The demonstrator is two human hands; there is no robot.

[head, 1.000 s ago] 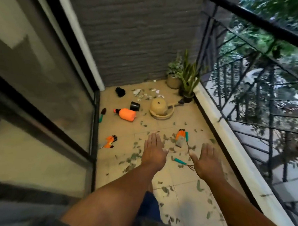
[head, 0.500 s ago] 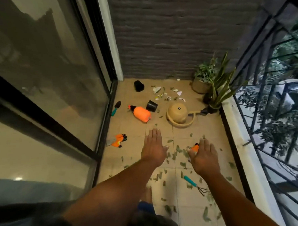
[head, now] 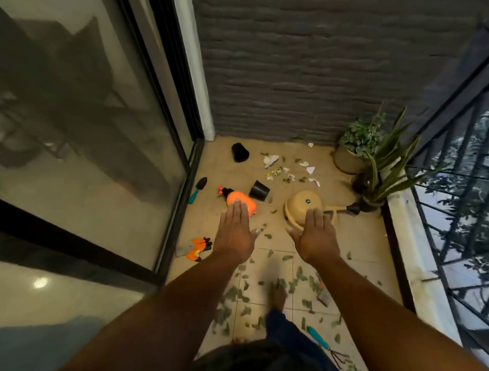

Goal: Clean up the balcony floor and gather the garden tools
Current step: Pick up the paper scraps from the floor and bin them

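Stepping forward along the balcony, you have carried both hands up the frame: a second ago they hung over the rake and pruner at mid-frame; now those tools sit behind them, low in the picture. Left hand (head: 234,233) flat, fingers straight and together, holding nothing, in line with the orange sprayer (head: 241,202). Right hand (head: 316,235) likewise flat and empty, in line with the tan watering can (head: 304,203). Contact with either cannot be told.

Tools are all loose on the floor (head: 208,220): trowel (head: 197,189) by the door track at centre left, gloves (head: 200,244) below it, rake (head: 323,343) lower right. Leaves (head: 261,292) are scattered across lower centre; white scraps (head: 289,166) lie near the far wall.

Reading: nothing gathered yet; the advance suggests you start with the far items.
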